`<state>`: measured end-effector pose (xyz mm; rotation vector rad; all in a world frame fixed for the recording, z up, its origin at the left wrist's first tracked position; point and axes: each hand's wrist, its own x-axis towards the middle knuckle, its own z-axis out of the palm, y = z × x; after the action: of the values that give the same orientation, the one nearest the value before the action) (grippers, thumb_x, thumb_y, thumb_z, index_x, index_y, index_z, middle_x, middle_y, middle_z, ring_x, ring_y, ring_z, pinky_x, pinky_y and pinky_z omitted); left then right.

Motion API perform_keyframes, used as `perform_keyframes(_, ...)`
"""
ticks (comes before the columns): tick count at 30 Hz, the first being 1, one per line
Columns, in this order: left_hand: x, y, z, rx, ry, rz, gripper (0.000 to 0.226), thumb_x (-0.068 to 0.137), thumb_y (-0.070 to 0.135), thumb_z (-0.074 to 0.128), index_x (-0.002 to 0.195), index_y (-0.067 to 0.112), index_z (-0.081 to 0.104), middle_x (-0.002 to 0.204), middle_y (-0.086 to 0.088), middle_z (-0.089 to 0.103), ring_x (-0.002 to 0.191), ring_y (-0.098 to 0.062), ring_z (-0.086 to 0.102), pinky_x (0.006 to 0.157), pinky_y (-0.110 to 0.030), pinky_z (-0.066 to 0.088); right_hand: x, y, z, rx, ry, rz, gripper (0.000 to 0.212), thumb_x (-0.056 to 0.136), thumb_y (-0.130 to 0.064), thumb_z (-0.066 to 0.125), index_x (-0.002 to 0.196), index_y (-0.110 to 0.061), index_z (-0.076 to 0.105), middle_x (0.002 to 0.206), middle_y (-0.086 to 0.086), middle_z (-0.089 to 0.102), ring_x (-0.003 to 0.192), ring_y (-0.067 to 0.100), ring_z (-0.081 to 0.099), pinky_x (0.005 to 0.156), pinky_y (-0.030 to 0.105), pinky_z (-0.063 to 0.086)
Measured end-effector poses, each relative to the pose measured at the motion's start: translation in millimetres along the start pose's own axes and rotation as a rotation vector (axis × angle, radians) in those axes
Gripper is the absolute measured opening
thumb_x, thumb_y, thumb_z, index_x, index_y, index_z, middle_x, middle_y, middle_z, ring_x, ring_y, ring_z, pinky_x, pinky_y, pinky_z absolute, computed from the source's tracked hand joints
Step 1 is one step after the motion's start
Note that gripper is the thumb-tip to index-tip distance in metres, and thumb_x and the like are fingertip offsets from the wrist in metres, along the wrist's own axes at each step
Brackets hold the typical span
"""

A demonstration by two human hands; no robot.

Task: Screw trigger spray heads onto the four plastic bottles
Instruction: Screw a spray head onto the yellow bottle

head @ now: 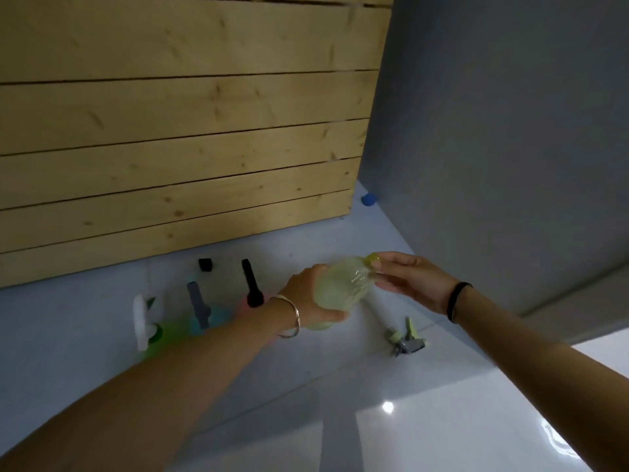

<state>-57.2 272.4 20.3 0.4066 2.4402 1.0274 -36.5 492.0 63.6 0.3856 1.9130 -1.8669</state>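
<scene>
Fourth bottle in hand, by the look of it. Three already standing in a row at the left near the plank wall: green bottle with a white spray head, blue bottle with a grey spray head, pink bottle with a black spray head. Judged from that, three done, one to go.

Left hand wrapped around the body of the yellow-green bottle, clenched firmly, bangle on the wrist, forearm stretched out from the near left. Bottle tipped over, neck pointing far and right, held clear above the pale tiled floor.

Right hand reaching in from the right, dark band on the wrist, fingertips pinched on the small yellow cap at the neck. Looks like unscrewing the plain cap to free the thread; blur too heavy to tell how far along.

Last spray head, grey and yellow-green, lying on its side on the floor, near and right of the bottle, well apart from both hands.

Next up, probably: cap off and set down, right hand down to that spray head, dip tube fed into the neck, collar twisted tight while the left keeps the bottle from turning. Worth righting the bottle first.

A black cap far behind the row, a blue cap off by the grey wall.
</scene>
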Motion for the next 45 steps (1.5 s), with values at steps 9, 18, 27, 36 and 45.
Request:
perform_keyframes(9, 14.5, -15.3, 46.5, 0.119, -0.153, -0.093, 0.094, 0.059, 0.048, 0.082, 0.136, 0.02, 0.036, 0.135, 0.002, 0.048, 0.122, -0.017, 0.05, 0.094, -0.023, 0.038, -7.4, 122.5, -61.8, 0.126, 0.466, 0.249, 0.06, 0.084, -0.031, 0.066, 0.136, -0.013, 0.043, 0.142, 0.008, 0.046, 0.129, 0.025, 0.045, 0.106, 0.038, 0.038)
perform_keyframes(18, 32.9, -33.7, 63.4, 0.088, -0.134, -0.151, 0.09, 0.057, 0.044, 0.085, 0.131, 0.019, 0.041, 0.129, 0.001, 0.054, 0.117, -0.017, 0.053, 0.098, -0.027, 0.042, 18.1, 196.0, -63.7, 0.133, 0.664, 0.425, 0.083, 0.067, -0.031, 0.082, 0.133, 0.0, 0.043, 0.134, 0.024, 0.05, 0.121, 0.037, 0.048, 0.102, 0.047, 0.04)
perform_keyframes(27, 33.1, -40.2, 64.8, 0.062, -0.145, -0.174, 0.088, 0.058, 0.045, 0.085, 0.131, 0.022, 0.041, 0.129, 0.003, 0.053, 0.117, -0.016, 0.053, 0.101, -0.029, 0.042, 35.1, 218.6, -50.3, -0.07, 0.815, 0.426, 0.074, 0.056, -0.029, 0.089, 0.113, -0.005, 0.047, 0.121, 0.014, 0.045, 0.106, 0.031, 0.053, 0.094, 0.036, 0.044)
perform_keyframes(36, 21.7, -30.3, 49.5, 0.011, -0.11, -0.18, 0.079, 0.059, 0.041, 0.085, 0.124, 0.021, 0.045, 0.123, 0.001, 0.055, 0.114, -0.018, 0.055, 0.099, -0.034, 0.045, 19.3, 221.9, -43.6, -0.14, 0.644, 0.537, 0.021, 0.071, -0.027, 0.078, 0.081, -0.01, 0.072, 0.077, 0.005, 0.065, 0.074, 0.017, 0.055, 0.067, 0.024, 0.042)
perform_keyframes(45, 7.2, -16.0, 35.4, -0.016, -0.082, -0.176, 0.079, 0.061, 0.038, 0.085, 0.125, 0.018, 0.044, 0.121, 0.001, 0.054, 0.113, -0.019, 0.054, 0.099, -0.036, 0.045, 2.9, 192.1, -26.7, 0.309, 0.681, 0.321, 0.019, 0.092, -0.01, 0.055, 0.081, -0.012, 0.039, 0.1, 0.021, 0.055, 0.079, 0.037, 0.059, 0.065, 0.035, 0.053)
